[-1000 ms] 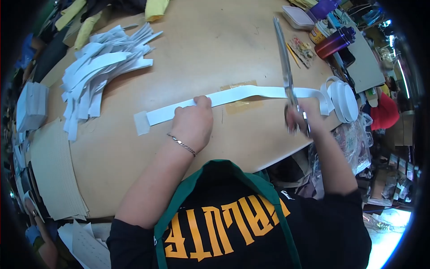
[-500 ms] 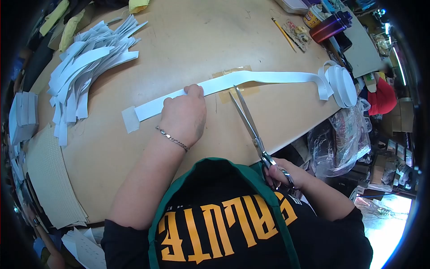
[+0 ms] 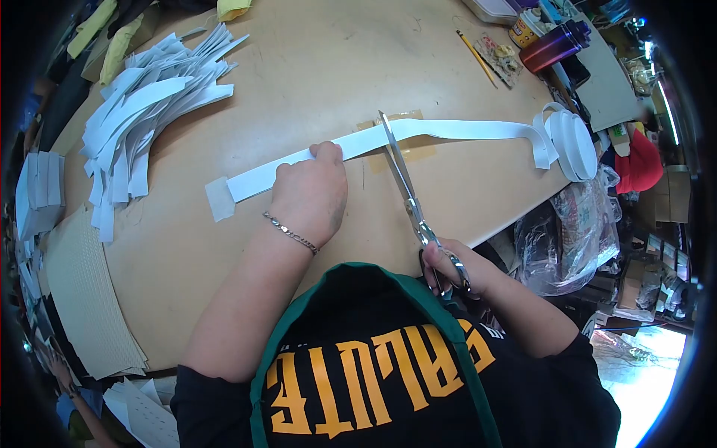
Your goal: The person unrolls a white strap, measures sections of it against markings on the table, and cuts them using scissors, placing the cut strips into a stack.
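My left hand (image 3: 312, 183) presses the white strip (image 3: 478, 130) onto the table, its fingers curled at the strip's edge. A pale tape patch (image 3: 219, 199) lies at the strip's left end. In my right hand (image 3: 452, 267) are the metal scissors (image 3: 413, 209); their blades reach across the strip, one over it, the other hidden beneath, near brown tape (image 3: 412, 153) on the table. To the right the strip runs into a loose white roll (image 3: 573, 149).
A pile of cut white strips (image 3: 142, 104) lies at the upper left, above a stack of cream sheets (image 3: 93, 299). A purple bottle (image 3: 554, 46) and a pencil (image 3: 476, 57) are at the upper right. Part of another person (image 3: 75, 388) shows at lower left.
The scissors have swung from upright at the right, down towards my body, then up and left to the strip. My left hand stays on the strip. The view has shifted slightly.
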`<state>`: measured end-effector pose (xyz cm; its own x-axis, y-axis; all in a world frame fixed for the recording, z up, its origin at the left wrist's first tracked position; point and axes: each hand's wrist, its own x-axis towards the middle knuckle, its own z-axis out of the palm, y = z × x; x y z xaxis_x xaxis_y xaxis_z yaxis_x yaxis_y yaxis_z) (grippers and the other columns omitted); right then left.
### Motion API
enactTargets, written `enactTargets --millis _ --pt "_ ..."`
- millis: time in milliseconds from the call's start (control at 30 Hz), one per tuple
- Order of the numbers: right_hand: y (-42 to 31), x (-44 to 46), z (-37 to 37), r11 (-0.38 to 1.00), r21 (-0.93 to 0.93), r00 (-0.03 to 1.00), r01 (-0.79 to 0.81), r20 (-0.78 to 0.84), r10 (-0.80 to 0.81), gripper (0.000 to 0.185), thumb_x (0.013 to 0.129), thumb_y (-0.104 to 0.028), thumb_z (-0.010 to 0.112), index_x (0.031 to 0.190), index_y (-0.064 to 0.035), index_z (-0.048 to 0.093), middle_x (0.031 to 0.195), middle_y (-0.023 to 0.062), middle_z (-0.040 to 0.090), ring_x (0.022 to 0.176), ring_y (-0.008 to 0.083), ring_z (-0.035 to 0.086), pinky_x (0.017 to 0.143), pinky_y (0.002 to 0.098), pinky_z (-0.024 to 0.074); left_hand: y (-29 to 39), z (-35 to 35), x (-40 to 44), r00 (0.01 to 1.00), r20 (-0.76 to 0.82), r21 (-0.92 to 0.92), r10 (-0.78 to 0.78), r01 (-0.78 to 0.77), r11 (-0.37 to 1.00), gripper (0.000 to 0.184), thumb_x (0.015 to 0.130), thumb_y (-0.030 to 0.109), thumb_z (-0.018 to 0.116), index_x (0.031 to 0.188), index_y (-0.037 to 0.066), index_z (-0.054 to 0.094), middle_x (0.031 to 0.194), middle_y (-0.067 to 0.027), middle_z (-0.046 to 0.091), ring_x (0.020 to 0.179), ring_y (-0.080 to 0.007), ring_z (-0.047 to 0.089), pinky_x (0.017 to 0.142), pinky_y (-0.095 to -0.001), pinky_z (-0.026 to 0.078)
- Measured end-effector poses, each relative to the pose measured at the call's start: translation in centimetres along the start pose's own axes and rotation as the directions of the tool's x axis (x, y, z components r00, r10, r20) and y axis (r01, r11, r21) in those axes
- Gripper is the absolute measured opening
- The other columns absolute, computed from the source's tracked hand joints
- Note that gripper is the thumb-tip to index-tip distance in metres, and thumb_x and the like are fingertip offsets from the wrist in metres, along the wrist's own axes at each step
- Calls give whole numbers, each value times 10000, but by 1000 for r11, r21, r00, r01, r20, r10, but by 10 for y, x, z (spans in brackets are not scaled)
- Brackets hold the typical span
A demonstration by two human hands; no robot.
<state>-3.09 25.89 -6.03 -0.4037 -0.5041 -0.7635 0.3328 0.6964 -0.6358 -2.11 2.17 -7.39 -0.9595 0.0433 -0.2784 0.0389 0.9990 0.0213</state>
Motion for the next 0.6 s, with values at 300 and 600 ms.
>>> enactTargets --millis 300,600 --pt "-12 10 5 1000 -1 999 -25 -31 25 735 747 -760 403 809 -35 512 581 34 496 522 111 521 501 231 429 1 -8 -2 999 33 -27 13 -12 1000 326 781 66 542 1075 -73 520 1124 -182 486 744 -237 639 680 -359 483" --pt "-14 13 3 1000 -10 997 -30 -78 29 749 735 -779 387 746 -40 509 550 28 486 494 112 522 489 231 434 0 -4 -2 1000 31 -14 1 0 1000 467 756 52 534 1205 -37 442 1053 -149 479 717 -249 618 625 -380 470"
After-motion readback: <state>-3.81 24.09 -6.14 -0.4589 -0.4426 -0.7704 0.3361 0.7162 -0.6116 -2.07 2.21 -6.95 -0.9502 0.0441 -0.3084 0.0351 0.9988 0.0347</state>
